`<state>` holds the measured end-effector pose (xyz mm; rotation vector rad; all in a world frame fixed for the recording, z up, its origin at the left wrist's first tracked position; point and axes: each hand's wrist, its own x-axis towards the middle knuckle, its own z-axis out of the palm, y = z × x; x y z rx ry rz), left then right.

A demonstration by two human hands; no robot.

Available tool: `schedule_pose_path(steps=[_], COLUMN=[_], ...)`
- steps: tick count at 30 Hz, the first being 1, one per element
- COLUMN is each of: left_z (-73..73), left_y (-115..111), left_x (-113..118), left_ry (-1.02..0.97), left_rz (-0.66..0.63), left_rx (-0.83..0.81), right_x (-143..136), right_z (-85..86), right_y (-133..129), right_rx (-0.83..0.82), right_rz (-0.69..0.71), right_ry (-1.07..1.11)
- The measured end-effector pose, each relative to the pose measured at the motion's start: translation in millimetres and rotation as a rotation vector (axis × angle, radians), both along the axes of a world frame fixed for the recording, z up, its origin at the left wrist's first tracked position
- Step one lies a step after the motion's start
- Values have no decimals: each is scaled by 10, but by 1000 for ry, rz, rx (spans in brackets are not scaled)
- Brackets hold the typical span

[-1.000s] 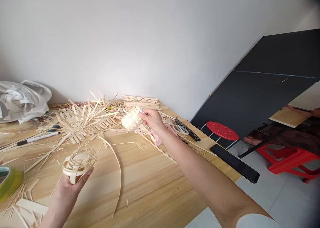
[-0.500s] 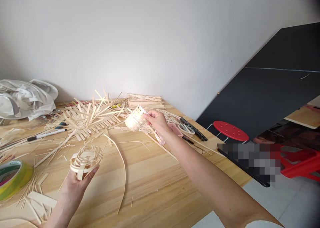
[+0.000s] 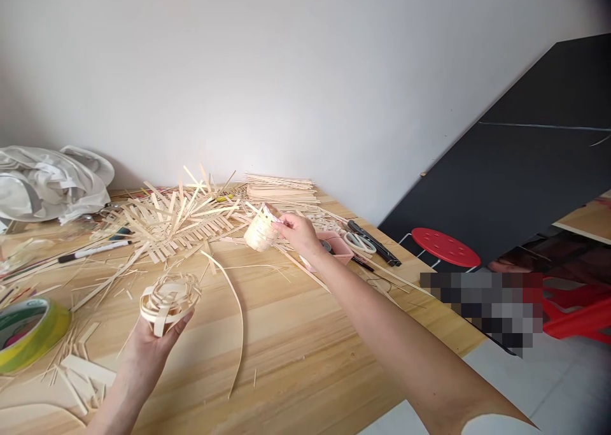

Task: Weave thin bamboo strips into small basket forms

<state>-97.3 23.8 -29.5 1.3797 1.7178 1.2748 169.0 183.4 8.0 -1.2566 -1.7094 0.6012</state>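
Observation:
My left hand (image 3: 160, 336) is wrapped round the underside of a small round woven piece of pale strips (image 3: 172, 297), held above the table (image 3: 296, 358) at the lower left. Farther off, near the middle, my right hand (image 3: 293, 228) pinches the rim of a small woven basket (image 3: 261, 229) between thumb and fingers. That basket is tilted, with its body to the left of the fingertips. Behind it spreads a heap of loose flat strips (image 3: 176, 221). One long curved strip (image 3: 240, 320) lies between my two arms.
At the left are a roll of yellow-green tape (image 3: 52, 336), a marker (image 3: 95, 251) and a white cloth bundle (image 3: 52, 183). Scissors (image 3: 359, 242), a pink box (image 3: 340, 247) and black tools (image 3: 375, 242) lie at the right. A red stool (image 3: 445, 246) stands beyond the edge.
The woven basket in my right hand has turned more upright and looks less brightly lit. My left hand keeps its hold, and the whole view has shifted slightly.

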Motion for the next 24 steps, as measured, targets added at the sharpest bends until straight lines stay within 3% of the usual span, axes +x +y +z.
schedule_pose_path(steps=[15,24], left_z=[-93,-38], left_y=[31,12], left_x=[-39,46], left_ry=[-6,5], left_rz=[-16,25], left_rx=[17,48], right_x=[-14,-26], right_z=[-73,-110], right_y=[-1,20], right_rx=[58,67], right_rz=[97,119], right_ry=[-211,-256])
